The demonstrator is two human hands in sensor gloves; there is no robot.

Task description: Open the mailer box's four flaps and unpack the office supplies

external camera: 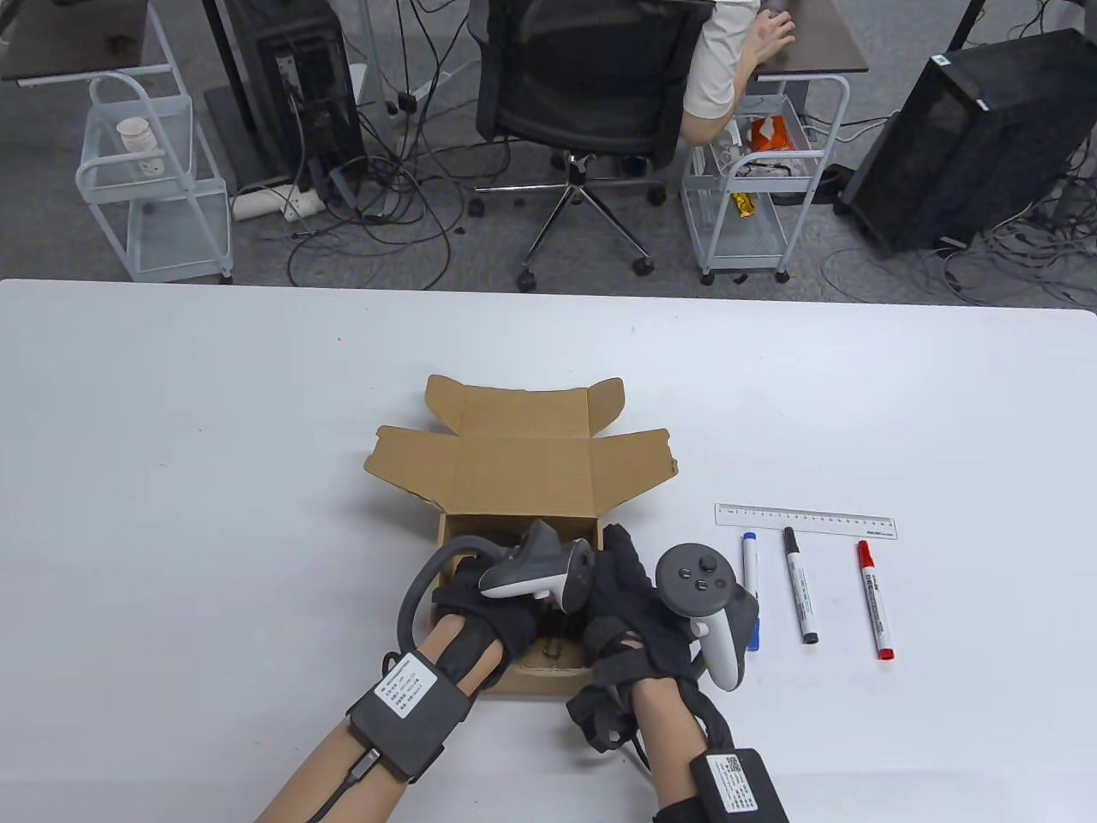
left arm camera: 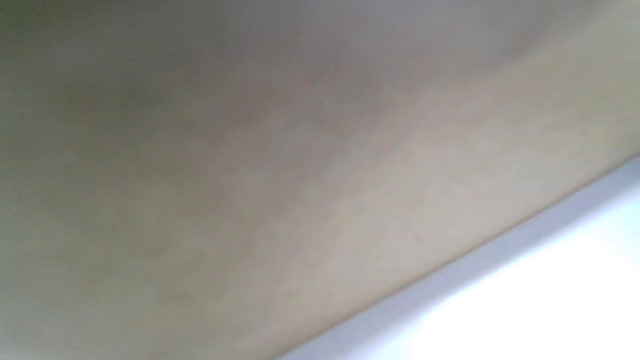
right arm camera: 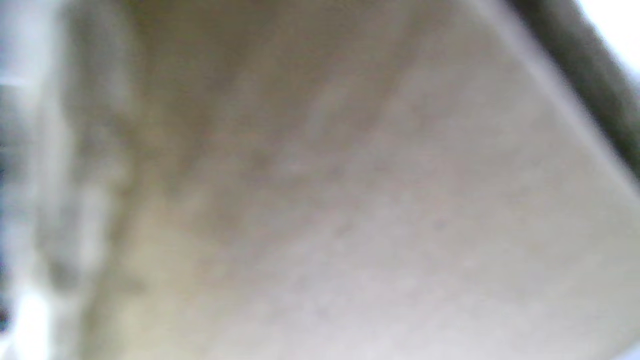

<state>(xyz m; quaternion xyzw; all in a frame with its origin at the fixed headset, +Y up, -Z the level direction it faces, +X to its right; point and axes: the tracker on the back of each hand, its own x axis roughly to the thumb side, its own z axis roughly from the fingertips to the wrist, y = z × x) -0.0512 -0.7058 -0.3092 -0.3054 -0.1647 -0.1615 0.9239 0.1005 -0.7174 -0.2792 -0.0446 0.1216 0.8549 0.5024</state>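
A brown cardboard mailer box stands open in the middle of the white table, its lid and side flaps folded back toward the far side. My left hand and my right hand both reach down into the box from the near side; their fingers are hidden inside. A clear ruler, a blue marker, a black marker and a red marker lie on the table right of the box. Both wrist views show only blurred cardboard up close.
The markers lie close to my right hand's tracker. Beyond the table's far edge are an office chair, wire carts and computer towers.
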